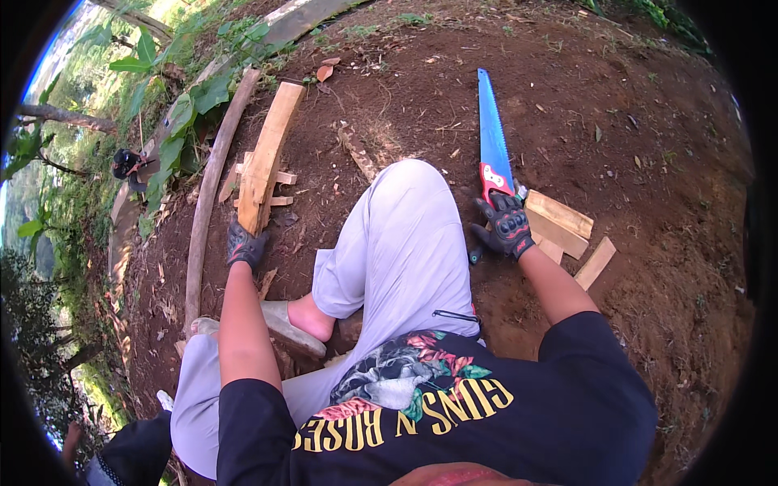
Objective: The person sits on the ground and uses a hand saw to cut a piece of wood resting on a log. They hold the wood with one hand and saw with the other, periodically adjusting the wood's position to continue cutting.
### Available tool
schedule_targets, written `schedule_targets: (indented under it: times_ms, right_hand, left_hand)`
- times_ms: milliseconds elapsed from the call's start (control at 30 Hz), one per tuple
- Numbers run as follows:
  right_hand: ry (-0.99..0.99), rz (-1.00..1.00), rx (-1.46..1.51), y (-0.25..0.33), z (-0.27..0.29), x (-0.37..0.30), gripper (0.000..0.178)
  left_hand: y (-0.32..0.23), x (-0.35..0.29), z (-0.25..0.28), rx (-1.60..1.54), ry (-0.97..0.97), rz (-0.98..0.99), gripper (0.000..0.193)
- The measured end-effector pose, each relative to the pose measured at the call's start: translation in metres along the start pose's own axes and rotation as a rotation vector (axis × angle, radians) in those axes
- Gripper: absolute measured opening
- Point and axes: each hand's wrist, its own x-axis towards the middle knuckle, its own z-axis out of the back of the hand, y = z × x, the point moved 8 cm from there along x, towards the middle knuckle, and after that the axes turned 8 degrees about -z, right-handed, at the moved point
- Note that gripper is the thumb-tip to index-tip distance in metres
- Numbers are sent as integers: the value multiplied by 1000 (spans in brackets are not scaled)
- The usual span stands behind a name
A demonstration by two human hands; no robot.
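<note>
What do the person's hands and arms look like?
The left hand and right hand wear black gloves with red touches. The right glove has raised, ridged padding across its back. The forearms are bare, below short black sleeves.

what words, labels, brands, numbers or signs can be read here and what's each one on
Black shirt: large yellow lettering, legible, but I won't copy printed words.
Blue saw: any marking on its red handle is too small to read.
Right glove: small red mark, unreadable.
No other text is readable.
</note>
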Motion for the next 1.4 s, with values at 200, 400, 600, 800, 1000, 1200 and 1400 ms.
schedule_targets:
  times_ms: [200, 400, 600, 800, 1000, 1200, 1400]
  right_hand:
    - [-15, 4, 14, 2, -16, 1, 59]
    - [-33, 1, -24, 1, -21, 0, 56]
    - [-57, 22, -36, -4, -27, 2, 54]
    - [-12, 15, -59, -6, -28, 6, 55]
    - [25, 6, -52, -9, -30, 9, 56]
    - [19, 14, -59, -8, -33, 5, 51]
    - [-16, 36, -42, -4, -33, 6, 47]
  left_hand:
    - [-6, -13, 14, 6, -65, 18, 119]
    - [-10, -15, 20, 56, -7, 53, 119]
    - [-11, -15, 17, 65, -32, 67, 117]
    - [-9, -7, 10, 76, -14, 140, 119]
    - [-19, -2, 16, 281, 301, 305, 133]
    - [-102, -14, 48, 239, 107, 108, 128]
    - [-139, -30, 111, 240, 190, -60, 113]
